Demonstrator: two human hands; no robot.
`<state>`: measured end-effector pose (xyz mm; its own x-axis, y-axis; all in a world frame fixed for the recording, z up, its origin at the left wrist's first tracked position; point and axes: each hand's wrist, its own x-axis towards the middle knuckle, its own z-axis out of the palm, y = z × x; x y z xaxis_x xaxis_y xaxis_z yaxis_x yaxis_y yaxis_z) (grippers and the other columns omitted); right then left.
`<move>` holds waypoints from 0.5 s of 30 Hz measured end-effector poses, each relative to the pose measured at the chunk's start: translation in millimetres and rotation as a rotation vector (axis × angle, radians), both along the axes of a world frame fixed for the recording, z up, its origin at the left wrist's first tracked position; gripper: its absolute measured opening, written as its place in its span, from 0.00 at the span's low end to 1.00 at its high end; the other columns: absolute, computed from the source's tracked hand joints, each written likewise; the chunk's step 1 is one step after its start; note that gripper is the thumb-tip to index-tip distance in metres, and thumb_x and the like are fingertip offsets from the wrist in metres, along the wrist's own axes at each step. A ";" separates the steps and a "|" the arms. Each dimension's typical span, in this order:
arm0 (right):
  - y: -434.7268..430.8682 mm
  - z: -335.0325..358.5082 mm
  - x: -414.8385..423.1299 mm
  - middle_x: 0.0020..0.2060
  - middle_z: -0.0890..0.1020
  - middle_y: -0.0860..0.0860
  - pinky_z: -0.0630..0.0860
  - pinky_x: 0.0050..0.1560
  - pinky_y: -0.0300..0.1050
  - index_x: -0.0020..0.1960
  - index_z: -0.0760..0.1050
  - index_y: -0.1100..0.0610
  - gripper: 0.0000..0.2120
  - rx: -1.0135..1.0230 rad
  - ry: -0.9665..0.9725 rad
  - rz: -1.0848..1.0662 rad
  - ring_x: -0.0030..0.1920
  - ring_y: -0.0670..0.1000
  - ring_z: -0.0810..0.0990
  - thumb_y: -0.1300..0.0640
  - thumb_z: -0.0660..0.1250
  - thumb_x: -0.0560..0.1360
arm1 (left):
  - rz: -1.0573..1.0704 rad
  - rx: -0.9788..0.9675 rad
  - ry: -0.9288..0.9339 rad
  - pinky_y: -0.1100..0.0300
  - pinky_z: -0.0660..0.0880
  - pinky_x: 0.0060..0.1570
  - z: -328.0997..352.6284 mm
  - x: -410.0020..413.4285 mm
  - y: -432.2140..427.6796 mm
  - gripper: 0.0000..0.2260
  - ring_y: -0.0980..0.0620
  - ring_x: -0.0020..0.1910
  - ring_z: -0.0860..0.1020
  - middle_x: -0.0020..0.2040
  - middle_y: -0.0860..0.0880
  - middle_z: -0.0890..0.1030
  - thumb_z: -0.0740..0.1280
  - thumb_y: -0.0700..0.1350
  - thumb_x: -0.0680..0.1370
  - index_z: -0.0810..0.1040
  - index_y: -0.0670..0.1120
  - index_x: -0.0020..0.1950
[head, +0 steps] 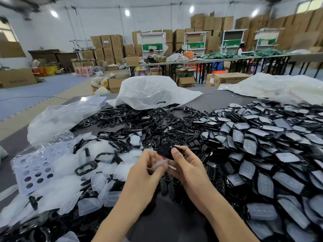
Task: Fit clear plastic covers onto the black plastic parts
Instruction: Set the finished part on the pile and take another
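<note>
My right hand (pixel 187 169) grips a black plastic part (pixel 165 151) just above the table's middle, thumb on its top edge. My left hand (pixel 148 167) pinches a clear plastic cover (pixel 160 165) right under that part, the two touching. Loose clear covers (pixel 90 206) lie heaped at the left. Bare black frames (pixel 132 117) spread across the middle of the table. A big pile of black parts with clear covers on them (pixel 262 145) fills the right side.
A grey table (pixel 216 100) carries everything. A crumpled white plastic bag (pixel 150 91) sits behind the frames, another bag (pixel 279 86) at the far right. A perforated sheet (pixel 36 169) lies at the left. Beyond are cardboard boxes, long tables and a seated person (pixel 152 54).
</note>
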<state>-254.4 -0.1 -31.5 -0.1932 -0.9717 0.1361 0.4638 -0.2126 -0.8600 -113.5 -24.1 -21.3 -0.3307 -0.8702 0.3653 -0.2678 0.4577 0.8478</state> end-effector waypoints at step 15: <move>-0.4 -0.5 1.3 0.52 0.85 0.60 0.80 0.51 0.40 0.51 0.81 0.60 0.11 -0.025 0.024 0.009 0.53 0.54 0.85 0.54 0.71 0.72 | 0.046 0.099 0.177 0.65 0.77 0.44 -13.4 18.3 -8.1 0.15 0.54 0.43 0.84 0.42 0.50 0.85 0.66 0.41 0.81 0.79 0.63 0.54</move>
<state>-253.1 -0.4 -32.1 -0.1810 -0.9696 0.1648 0.4453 -0.2302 -0.8653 -95.2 -32.3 -34.7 -0.2282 -0.9175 0.3258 -0.1290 0.3602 0.9239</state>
